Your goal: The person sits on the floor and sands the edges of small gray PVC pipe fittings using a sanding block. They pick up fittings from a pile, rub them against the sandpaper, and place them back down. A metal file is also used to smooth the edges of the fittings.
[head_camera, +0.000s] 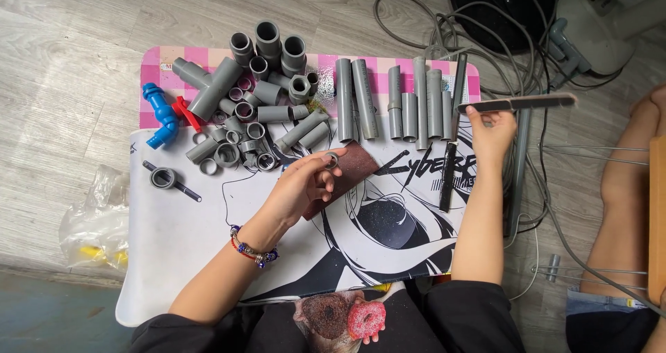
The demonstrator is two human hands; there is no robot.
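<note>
Head view: left hand (305, 186) pinches small grey ring (332, 160) over brown sandpaper (350, 176), mid-tabletop. Right hand (491, 132) grips flat file (517, 104), long axis left-right, well apart to the ring's right.

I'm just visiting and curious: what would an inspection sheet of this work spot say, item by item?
Surface: white printed mat laid on grey wood-look floor, pink checked strip at its far edge.
Job's things: small grey plastic ring pinched in the left hand over a brown sandpaper sheet; long flat dark file in the right hand.
Clutter: heap of grey pipe fittings, row of straight grey pipe lengths, blue plastic valve with red handle, clear plastic bag.
Grippers: nothing seen; two bare hands, both holding.
Cables: grey cords tangled beyond the mat.
Surroundings: fan base; another person's leg at right.
</note>
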